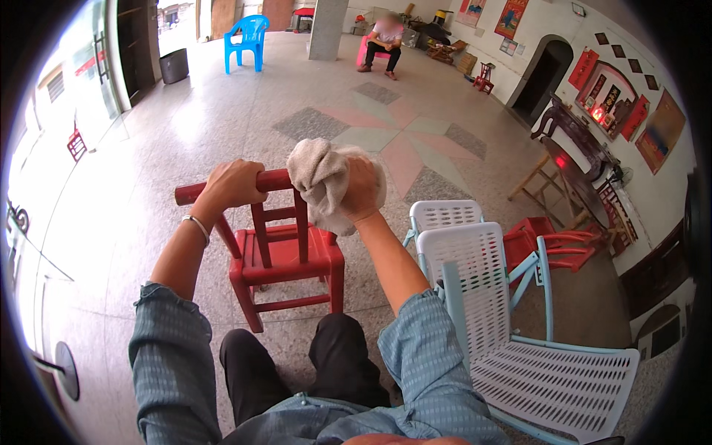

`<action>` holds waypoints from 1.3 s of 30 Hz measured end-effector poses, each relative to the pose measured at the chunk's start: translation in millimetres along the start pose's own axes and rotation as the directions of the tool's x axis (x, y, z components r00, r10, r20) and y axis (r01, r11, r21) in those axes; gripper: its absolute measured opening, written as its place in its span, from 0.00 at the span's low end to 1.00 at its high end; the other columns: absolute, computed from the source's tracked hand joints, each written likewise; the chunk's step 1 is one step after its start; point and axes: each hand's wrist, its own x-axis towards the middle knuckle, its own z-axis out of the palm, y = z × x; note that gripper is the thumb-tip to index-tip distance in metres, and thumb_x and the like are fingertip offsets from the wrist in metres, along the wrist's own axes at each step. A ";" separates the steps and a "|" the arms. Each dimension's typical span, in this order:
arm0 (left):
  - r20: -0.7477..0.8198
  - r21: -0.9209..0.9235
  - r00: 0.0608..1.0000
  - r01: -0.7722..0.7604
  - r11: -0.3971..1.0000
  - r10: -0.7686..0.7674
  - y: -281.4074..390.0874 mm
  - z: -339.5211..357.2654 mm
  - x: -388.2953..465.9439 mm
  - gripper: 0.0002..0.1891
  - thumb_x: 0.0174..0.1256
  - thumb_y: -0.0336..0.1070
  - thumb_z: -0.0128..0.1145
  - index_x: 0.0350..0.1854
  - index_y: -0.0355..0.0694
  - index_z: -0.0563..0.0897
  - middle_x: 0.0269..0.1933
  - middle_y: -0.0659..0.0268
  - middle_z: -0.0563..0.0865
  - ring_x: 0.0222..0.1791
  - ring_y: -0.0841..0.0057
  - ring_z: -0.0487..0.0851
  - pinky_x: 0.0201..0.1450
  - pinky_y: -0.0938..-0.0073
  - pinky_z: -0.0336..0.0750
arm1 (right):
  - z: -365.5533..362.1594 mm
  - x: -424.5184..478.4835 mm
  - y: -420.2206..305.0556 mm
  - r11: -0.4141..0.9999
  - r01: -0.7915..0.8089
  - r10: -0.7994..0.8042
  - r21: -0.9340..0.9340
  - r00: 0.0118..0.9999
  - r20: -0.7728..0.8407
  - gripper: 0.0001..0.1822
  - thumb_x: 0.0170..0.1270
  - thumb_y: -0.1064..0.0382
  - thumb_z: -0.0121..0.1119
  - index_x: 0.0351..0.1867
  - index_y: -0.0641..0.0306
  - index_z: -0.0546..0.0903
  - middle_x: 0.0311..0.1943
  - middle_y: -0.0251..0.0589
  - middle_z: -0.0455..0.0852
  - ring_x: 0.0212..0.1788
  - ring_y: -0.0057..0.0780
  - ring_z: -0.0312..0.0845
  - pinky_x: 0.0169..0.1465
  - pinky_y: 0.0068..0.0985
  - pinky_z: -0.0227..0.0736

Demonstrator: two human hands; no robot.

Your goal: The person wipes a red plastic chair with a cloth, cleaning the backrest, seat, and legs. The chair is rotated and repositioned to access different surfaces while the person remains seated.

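Note:
A small red wooden chair (289,253) stands on the floor in front of my knees, its back turned towards me. My left hand (236,181) grips the chair's top rail (190,193) left of the middle, and a bangle circles that wrist. Bunched in my right hand (361,189) is a beige cloth (318,172), pressed around the right end of the same rail. The cloth hides that end of the rail and some of my right fingers.
White-and-pale-blue folding chairs (548,384) stand close on my right, with red chairs (556,250) and a round table (575,181) beyond. A blue plastic armchair (246,41) stands far ahead, left of a pillar (327,30). A person (384,44) sits on a pink chair farther back.

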 end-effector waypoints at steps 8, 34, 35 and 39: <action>-0.012 0.006 1.000 -0.012 1.000 0.012 -3.3 -0.4 -0.1 0.14 0.47 0.45 0.65 0.33 0.43 0.86 0.32 0.57 0.88 0.37 0.58 0.87 0.42 0.58 0.79 | -2.7 3.1 20.1 0.998 0.063 -0.066 0.029 0.985 0.159 0.15 0.54 0.52 0.61 0.37 0.60 0.80 0.39 0.40 0.84 0.46 0.38 0.80 0.58 0.36 0.70; -0.090 0.109 0.996 0.002 0.994 0.007 -4.3 18.2 -19.5 0.15 0.51 0.44 0.67 0.40 0.45 0.89 0.29 0.62 0.90 0.29 0.68 0.88 0.39 0.66 0.83 | -176.6 14.4 -31.1 0.033 -0.465 0.948 0.885 0.296 0.120 0.29 0.65 0.49 0.49 0.58 0.71 0.75 0.56 0.51 0.78 0.59 0.42 0.77 0.61 0.43 0.75; -0.084 0.113 0.996 -0.004 0.994 0.013 -1.1 15.1 -21.3 0.15 0.51 0.44 0.67 0.40 0.46 0.89 0.29 0.62 0.90 0.29 0.68 0.88 0.39 0.66 0.83 | -185.5 17.1 -14.1 0.107 -0.469 0.959 0.877 0.282 0.033 0.28 0.63 0.53 0.54 0.57 0.73 0.75 0.56 0.52 0.78 0.57 0.43 0.78 0.59 0.41 0.75; -0.095 0.093 0.995 0.009 0.996 0.000 -3.1 20.4 -18.1 0.14 0.51 0.45 0.67 0.39 0.47 0.88 0.29 0.62 0.89 0.30 0.68 0.88 0.40 0.66 0.82 | -162.4 -24.4 -5.4 0.156 -0.638 0.950 0.754 0.306 0.062 0.28 0.58 0.62 0.60 0.60 0.73 0.72 0.58 0.48 0.77 0.58 0.37 0.76 0.59 0.37 0.74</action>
